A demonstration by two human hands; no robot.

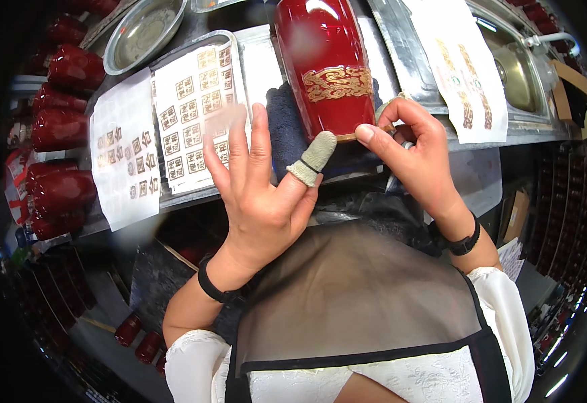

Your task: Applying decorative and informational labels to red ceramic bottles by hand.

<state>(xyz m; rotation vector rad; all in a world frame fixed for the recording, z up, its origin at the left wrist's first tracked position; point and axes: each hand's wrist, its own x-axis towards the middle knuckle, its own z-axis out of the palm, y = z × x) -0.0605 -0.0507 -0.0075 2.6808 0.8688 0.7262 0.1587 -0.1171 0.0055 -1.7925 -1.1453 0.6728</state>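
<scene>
A glossy red bottle (327, 47) with a gold cloud-pattern band (337, 84) lies on a dark blue towel (286, 124), its gold-edged end toward me. My left hand (260, 171) is just left of that end, fingers spread and holding nothing. Its thumb wears a grey-green cloth finger cover (315, 158), the tip close to the bottle's lower edge. My right hand (414, 151) is closed at the bottle's right corner, the bare thumb on the gold edge. Its forefinger bends against the bottle's side, with another cloth cover (391, 106); the other fingertips are partly hidden.
Left of the towel, a metal tray (238, 60) holds a sheet of gold-and-black square decals (196, 87). Another decal sheet (122, 114) overhangs the table edge. A metal bowl (145, 37), several red bottles (71, 67), a right-hand decal sheet (458, 67) and a sink (518, 74) surround it.
</scene>
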